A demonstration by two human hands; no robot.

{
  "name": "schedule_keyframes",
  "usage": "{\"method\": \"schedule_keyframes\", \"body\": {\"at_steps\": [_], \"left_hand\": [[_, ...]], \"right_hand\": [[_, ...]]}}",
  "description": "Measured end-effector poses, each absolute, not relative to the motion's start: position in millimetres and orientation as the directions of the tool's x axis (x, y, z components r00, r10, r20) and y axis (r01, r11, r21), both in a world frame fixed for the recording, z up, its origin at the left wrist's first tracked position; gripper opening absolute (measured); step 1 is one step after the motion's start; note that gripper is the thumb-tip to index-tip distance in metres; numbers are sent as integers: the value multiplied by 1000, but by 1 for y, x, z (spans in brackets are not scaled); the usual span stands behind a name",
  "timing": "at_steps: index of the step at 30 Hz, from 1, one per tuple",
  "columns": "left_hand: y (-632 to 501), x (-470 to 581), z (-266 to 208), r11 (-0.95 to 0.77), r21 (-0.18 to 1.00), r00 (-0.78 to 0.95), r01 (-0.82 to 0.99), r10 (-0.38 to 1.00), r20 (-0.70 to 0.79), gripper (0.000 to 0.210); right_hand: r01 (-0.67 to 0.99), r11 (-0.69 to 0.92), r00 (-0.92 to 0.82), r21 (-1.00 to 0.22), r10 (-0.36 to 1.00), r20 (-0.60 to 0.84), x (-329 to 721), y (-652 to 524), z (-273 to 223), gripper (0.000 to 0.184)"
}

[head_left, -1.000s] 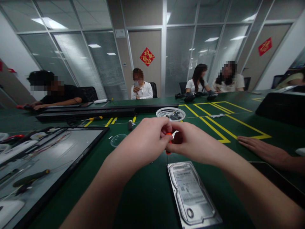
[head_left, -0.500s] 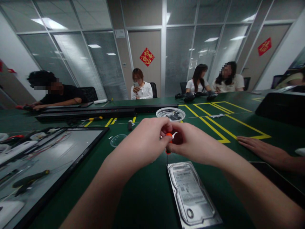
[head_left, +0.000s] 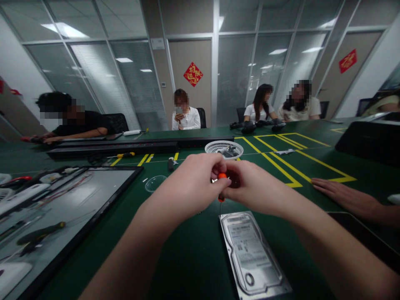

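Note:
Both of my hands close around the orange and black handle of a small screwdriver (head_left: 221, 199). My left hand (head_left: 200, 177) pinches the handle from the left, while my right hand (head_left: 245, 179) grips it from the right. The screwdriver stands roughly upright, and its thin shaft reaches down to the far left corner of a hard drive (head_left: 250, 254). That silver drive lies label side up on the green table (head_left: 184, 258). Fingers hide most of the handle, and the tip is too small to make out.
A white basket (head_left: 208, 152) with small dark parts stands beyond my hands. At left is a black-framed panel (head_left: 90, 196) bearing pliers (head_left: 40, 235) and wires. A clear lid (head_left: 155, 183) lies nearer. Another person's hand (head_left: 340, 193) rests at right; several people sit across the table.
My fingers have shifted slightly around the screwdriver handle, with the left thumb moving a little to the right. The hard drive stays in place.

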State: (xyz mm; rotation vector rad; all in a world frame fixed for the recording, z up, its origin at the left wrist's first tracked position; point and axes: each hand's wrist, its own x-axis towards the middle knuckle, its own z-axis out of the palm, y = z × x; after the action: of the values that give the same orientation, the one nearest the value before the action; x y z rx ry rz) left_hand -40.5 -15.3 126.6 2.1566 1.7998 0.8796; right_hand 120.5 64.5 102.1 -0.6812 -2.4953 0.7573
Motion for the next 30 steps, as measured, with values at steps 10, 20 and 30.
{"method": "schedule_keyframes", "body": {"at_steps": [10, 20, 30], "left_hand": [[-15, -40, 128, -264, 500, 108, 825, 942, 318, 7], [-16, -41, 127, -234, 510, 94, 828, 954, 285, 9], [-15, -40, 126, -192, 485, 55, 853, 958, 281, 11]], "right_hand": [[313, 725, -781, -614, 564, 269, 120, 66, 99, 21], [350, 731, -773, -585, 579, 261, 120, 66, 101, 15], [380, 720, -751, -580, 606, 261, 121, 68, 96, 10]]}}
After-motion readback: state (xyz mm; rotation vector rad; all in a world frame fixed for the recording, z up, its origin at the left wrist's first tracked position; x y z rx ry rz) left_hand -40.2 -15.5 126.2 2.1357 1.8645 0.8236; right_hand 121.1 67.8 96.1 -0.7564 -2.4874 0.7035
